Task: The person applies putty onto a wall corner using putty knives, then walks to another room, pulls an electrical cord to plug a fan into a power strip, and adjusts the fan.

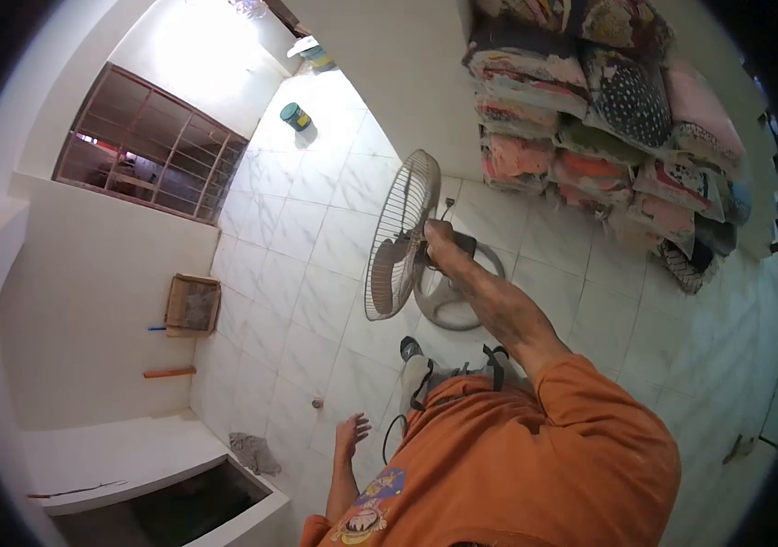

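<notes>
A pedestal fan (398, 242) with a wire cage and a round base stands on the tiled floor ahead of me. My right hand (439, 239) reaches out to it, with the fingers closed round the part behind the cage. Low and to the left, my left hand (352, 431) hangs beside my body with its fingers apart and nothing in it. A dark cable (392, 438) curves near my legs, between that hand and my orange shirt.
Bagged textiles (580, 118) are stacked at the upper right. A green tub (295, 116) stands on the far floor. Along the left wall are a cardboard box (193, 305), an orange-brown bar (170, 372), a grey cloth (254, 453) and a barred window (152, 141).
</notes>
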{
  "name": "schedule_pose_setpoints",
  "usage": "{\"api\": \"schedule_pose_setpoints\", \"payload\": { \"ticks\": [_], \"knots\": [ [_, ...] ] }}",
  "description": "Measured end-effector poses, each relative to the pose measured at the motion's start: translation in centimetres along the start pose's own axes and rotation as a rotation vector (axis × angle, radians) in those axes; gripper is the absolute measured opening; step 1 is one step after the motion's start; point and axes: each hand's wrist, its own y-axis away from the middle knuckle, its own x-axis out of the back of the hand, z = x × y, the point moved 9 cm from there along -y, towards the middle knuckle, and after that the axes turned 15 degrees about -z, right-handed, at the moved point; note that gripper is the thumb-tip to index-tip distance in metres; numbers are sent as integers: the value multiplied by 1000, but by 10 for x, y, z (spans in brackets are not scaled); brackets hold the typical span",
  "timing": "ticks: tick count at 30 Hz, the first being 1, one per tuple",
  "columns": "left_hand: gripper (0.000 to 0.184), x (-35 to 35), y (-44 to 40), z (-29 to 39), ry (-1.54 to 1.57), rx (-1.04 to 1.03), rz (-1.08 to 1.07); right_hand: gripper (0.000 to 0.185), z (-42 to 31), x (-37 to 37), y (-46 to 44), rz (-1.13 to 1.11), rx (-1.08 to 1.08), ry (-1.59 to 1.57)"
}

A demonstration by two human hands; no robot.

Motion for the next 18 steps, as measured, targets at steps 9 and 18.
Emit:
{"api": "schedule_pose_setpoints", "payload": {
  "ticks": [9,18],
  "knots": [
    [42,-131,-1,126,-277,-224,-130,27,18,36,91,-204,-92,-979],
    [66,-279,-136,260,-77,-416,-219,21,18,293,225,-19,134,-368]
  ]
}}
